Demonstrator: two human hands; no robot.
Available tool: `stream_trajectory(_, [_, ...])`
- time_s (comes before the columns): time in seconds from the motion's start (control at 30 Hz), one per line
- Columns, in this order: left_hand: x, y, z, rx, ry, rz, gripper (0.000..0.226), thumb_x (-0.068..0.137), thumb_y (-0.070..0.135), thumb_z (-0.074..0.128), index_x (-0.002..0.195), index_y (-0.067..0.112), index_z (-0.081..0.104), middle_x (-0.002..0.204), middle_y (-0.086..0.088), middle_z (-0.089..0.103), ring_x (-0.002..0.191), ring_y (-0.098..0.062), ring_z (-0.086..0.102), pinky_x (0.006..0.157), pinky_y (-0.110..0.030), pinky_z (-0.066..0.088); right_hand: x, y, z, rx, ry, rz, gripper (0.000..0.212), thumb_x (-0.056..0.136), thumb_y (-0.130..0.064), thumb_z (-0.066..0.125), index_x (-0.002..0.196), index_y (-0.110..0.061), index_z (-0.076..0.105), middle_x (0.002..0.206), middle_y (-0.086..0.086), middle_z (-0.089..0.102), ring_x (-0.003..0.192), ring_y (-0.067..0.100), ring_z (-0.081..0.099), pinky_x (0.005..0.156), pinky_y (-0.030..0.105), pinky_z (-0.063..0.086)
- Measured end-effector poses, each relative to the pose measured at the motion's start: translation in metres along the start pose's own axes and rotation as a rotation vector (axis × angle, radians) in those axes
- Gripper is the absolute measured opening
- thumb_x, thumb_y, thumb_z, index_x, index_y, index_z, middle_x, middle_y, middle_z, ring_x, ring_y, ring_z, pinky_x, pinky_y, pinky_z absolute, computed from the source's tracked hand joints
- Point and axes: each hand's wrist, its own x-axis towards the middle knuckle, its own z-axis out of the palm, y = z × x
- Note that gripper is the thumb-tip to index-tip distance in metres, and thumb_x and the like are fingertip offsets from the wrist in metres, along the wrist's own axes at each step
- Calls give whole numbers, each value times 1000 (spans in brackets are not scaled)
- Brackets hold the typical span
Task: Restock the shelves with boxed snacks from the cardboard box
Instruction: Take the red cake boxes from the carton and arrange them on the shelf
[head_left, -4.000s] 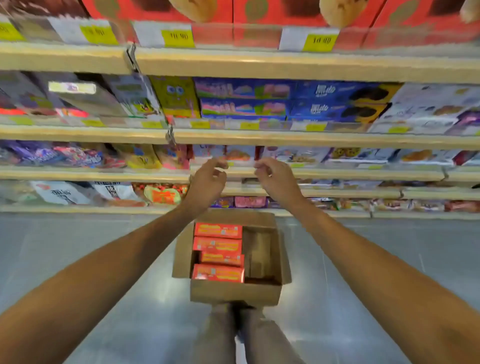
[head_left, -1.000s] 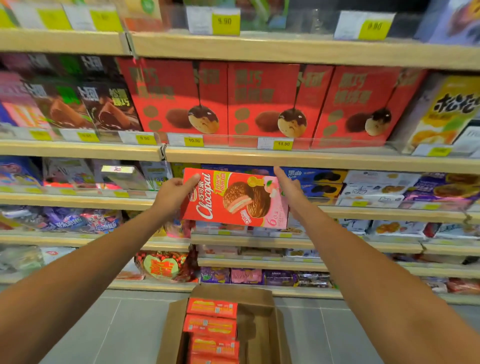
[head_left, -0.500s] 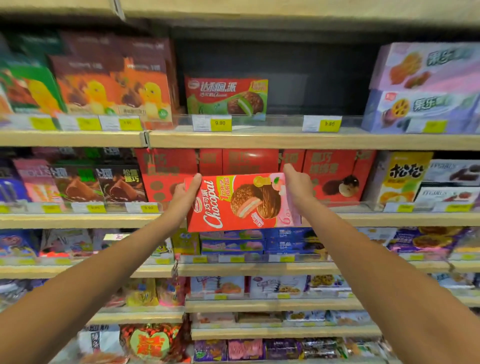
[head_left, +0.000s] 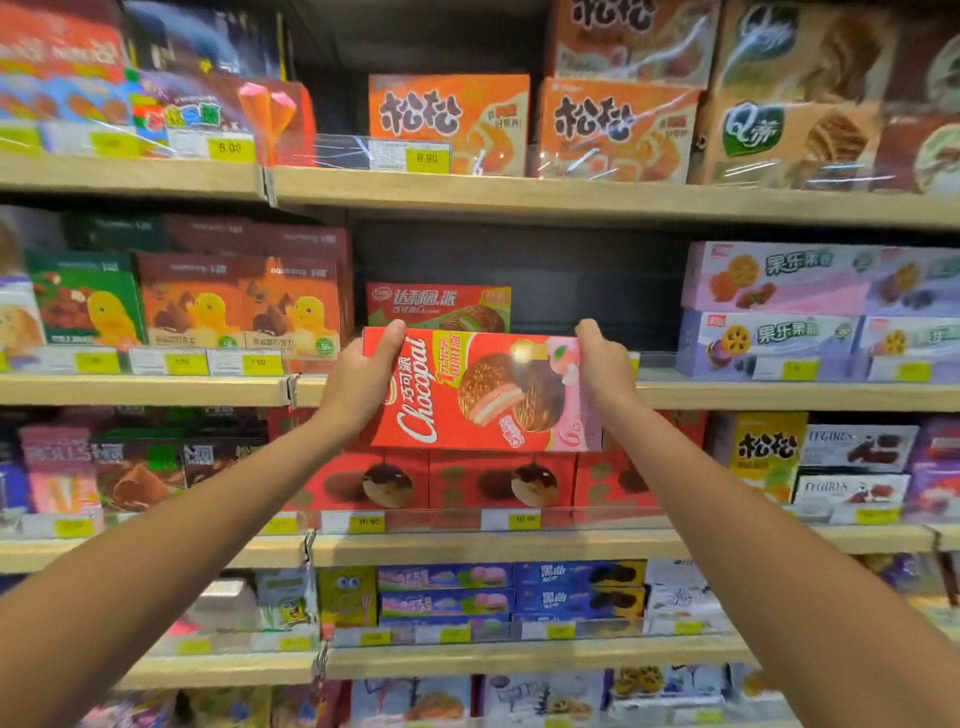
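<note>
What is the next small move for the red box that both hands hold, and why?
Probably lift it and slide it forward into the dark gap, right of the single red-and-green box. The left hand and right hand grip the red box by its ends, level with the edge of that shelf.

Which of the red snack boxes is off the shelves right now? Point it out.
The Chocopai box, gripped at its ends by the left hand and right hand. The red-and-green box behind it and the red boxes below stand on shelves.
</note>
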Motion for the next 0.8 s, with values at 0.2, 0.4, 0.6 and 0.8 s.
stream_trajectory(0.2, [28, 30, -12, 12, -141, 131, 39, 84, 38, 62, 112, 15, 48, 104, -1, 62, 95, -17, 61, 78, -25, 47, 20, -35, -14, 90, 5, -84, 33, 88, -32, 40, 61, -14, 37, 64, 5, 40, 63, 20, 37, 59, 34, 26])
stream_trajectory(0.4, [28, 63, -18, -26, -24, 307, 57, 80, 26, 72, 127, 14, 41, 105, 5, 54, 95, -9, 56, 68, -14, 44, 29, -60, -30, 381, -261, -33, 28, 93, -40, 48, 81, -19, 60, 77, 4, 64, 73, 18, 59, 79, 35, 43])
stream_trajectory(0.6, [30, 77, -35, 407, -8, 772, 94, 60, 68, 71, 128, 11, 38, 120, -4, 53, 103, -15, 53, 85, -29, 44, 34, -58, -44, 399, -500, 164, 72, 88, -73, 20, 109, -18, 61, 103, 14, 69, 99, 35, 64, 89, 52, 39])
stream_trajectory(0.8, [40, 59, -33, 774, 118, 1491, 53, 93, 42, 49, 129, 7, 30, 137, -14, 36, 130, -32, 36, 114, -42, 25, 28, -41, -33, 518, -411, 260, 45, 90, -56, 48, 115, -19, 55, 101, 6, 66, 91, 21, 63, 70, 39, 50])
